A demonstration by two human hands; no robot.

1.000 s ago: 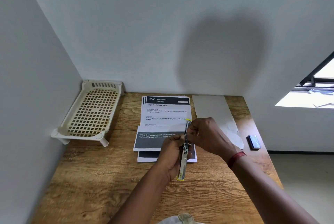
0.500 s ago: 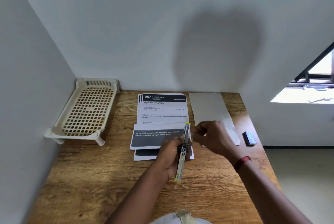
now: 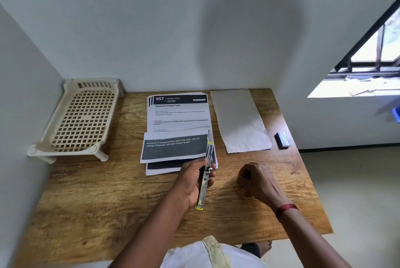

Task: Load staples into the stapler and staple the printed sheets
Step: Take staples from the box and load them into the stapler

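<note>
My left hand (image 3: 190, 183) grips a slim metal stapler (image 3: 205, 178) with yellow ends, swung open lengthwise above the table near the lower right corner of the printed sheets (image 3: 179, 116). The sheets lie in a stack at the table's middle back, with a dark-banded sheet (image 3: 174, 147) on top at the front. My right hand (image 3: 255, 178) is closed in a fist, resting on the wood to the right of the stapler and apart from it. Whether it holds anything cannot be seen. A small dark staple box (image 3: 282, 140) lies at the right edge.
A beige slotted plastic tray (image 3: 82, 116) stands at the back left against the walls. A blank creased sheet (image 3: 238, 120) lies right of the printed stack. The wooden table (image 3: 108, 198) ends at the right, with floor beyond. Walls close the back and left.
My right hand has left the stapler's far end and dropped down to the right onto the table. The left hand keeps holding the opened stapler.
</note>
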